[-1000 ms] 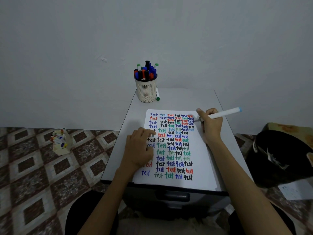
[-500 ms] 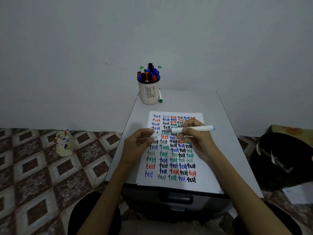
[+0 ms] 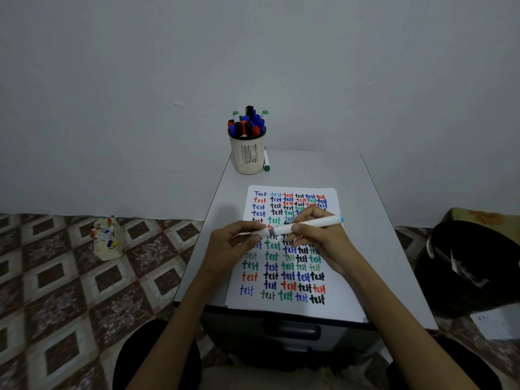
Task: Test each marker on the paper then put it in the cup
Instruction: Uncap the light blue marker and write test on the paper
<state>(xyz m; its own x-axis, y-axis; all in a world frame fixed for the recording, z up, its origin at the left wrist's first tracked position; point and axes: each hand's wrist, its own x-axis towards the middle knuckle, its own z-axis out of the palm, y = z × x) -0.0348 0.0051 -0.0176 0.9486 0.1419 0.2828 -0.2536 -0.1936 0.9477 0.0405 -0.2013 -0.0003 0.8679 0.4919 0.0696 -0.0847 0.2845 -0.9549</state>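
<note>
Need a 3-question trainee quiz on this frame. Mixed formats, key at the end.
1. True or false: the white marker is already in the cup.
2. Who grips the white marker? A: one hand only. B: both the left hand and the right hand. C: neither hand.
3. Short answer: what lies on the table right beside the cup?

Key: 1 false, it is held level above the paper. 2 B. 3 a green-capped marker.
</note>
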